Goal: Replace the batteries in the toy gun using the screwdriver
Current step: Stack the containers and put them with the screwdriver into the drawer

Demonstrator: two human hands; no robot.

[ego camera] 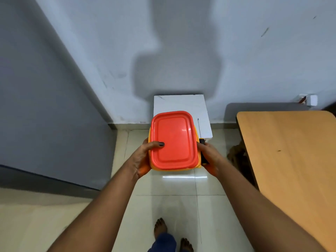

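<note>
A: Screwdriver (200, 140): where is it, and what holds it?

B: It lies along the right side of the box (174, 140). The right hand (209, 155) wraps its fingers over the black handle and presses it against the box wall. The thin metal shaft points away from the person, toward the wall, and its tip shows over the white stool (183, 104).

A: State of each grip?

B: Right grip: fingers curled, clamping the screwdriver handle to the side of the box. Left hand (143, 157): curled round the left edge of the box, thumb lying flat on top of the lid (174, 137), fingers underneath and hidden.

A: Describe the box.

B: Rectangular plastic container with rounded corners. Yellow-orange body, red-orange lid seated on top. It is held level between both hands, in the air, in front of the near edge of the white stool.

A: Toy gun and batteries?

B: I cannot tell. The lid is on and nothing inside shows.

A: Surroundings?

B: The white stool stands against a pale wall. A wooden desk (291, 151) stands to the right, well apart from the box. The floor (163, 193) is light tile. The person stands on it barefoot, with both feet (161, 227) visible below the outstretched forearms.
</note>
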